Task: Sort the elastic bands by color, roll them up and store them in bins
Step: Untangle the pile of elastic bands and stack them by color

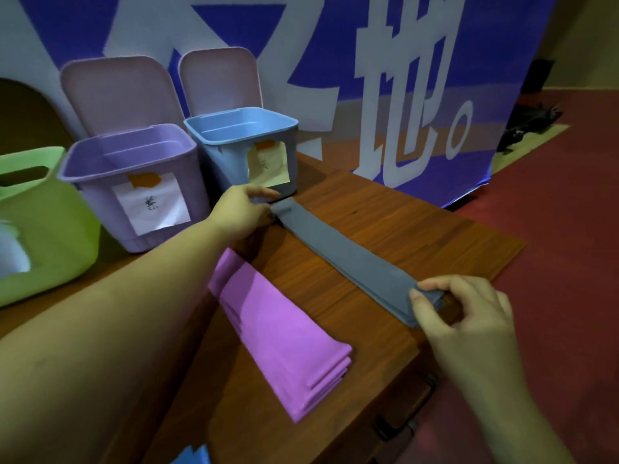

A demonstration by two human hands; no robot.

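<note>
While pinched endwise, grey band [345, 259] diagonal.

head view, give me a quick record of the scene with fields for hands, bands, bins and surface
left hand: left hand pinches the far end of the grey band
right hand: right hand pinches the near end of the grey band
grey band: stretched flat on the wooden table
pink bands: pink bands lie folded in a stack, untouched
bins: purple bin and blue bin, lids open, paper labels on front; green bin at left
stage: grey band not yet rolled
</note>
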